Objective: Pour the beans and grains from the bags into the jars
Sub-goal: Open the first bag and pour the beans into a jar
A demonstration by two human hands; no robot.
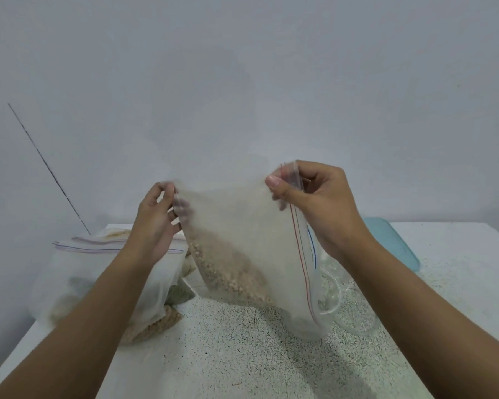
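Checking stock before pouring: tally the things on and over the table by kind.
Held bag: 1
Piled bags: at least 3, overlap hides more
Jar: 1
Teal lid: 1
Total: at least 6

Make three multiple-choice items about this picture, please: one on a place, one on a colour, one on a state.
1. Where do the other bags lie?
A) on the left part of the table
B) on its right part
C) on the floor

2. What colour is the flat piece at the right?
A) red
B) teal
C) black

3. How is the held bag handled?
A) pinched by the left hand and the right hand
B) lying flat, untouched
C) held by one hand only

Answers: 1 A, the pile sits left of the held bag; 2 B, it shows teal against the white table; 3 A, each hand pinches one corner.
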